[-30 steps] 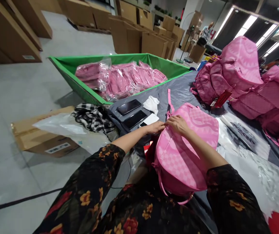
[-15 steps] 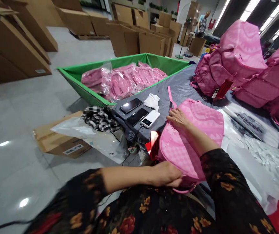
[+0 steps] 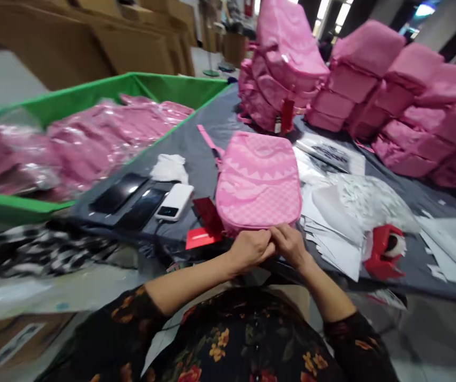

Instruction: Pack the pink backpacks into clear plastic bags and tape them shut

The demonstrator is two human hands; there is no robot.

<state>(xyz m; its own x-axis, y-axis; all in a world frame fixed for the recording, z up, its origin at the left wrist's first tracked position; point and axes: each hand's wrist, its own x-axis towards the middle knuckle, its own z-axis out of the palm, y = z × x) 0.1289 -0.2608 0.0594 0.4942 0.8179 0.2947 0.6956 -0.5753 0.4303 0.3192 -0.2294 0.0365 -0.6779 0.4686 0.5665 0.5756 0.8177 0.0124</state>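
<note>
A pink patterned backpack (image 3: 259,175) lies flat on the dark-covered table (image 3: 196,127), one strap sticking out at its far left. At its near edge my left hand (image 3: 250,249) is closed, knuckles up. My right hand (image 3: 290,245) is closed right beside it, and the fingertips of both meet on the backpack's edge. The exact part that they pinch is hidden under the fingers. Red tags (image 3: 205,236) lie against the backpack's left side.
A white power bank (image 3: 175,201), two dark phones (image 3: 142,207) and a white cloth (image 3: 169,168) lie left. A green-rimmed bin (image 3: 132,79) holds bagged pink goods. Right are plastic bags (image 3: 367,199), white sheets (image 3: 331,233) and a red tape dispenser (image 3: 385,252). Pink backpacks (image 3: 283,69) are piled behind.
My right hand has come from the backpack's far left side to its near edge, next to my left hand. The backpack now lies straighter and flatter before me. The view has swung right.
</note>
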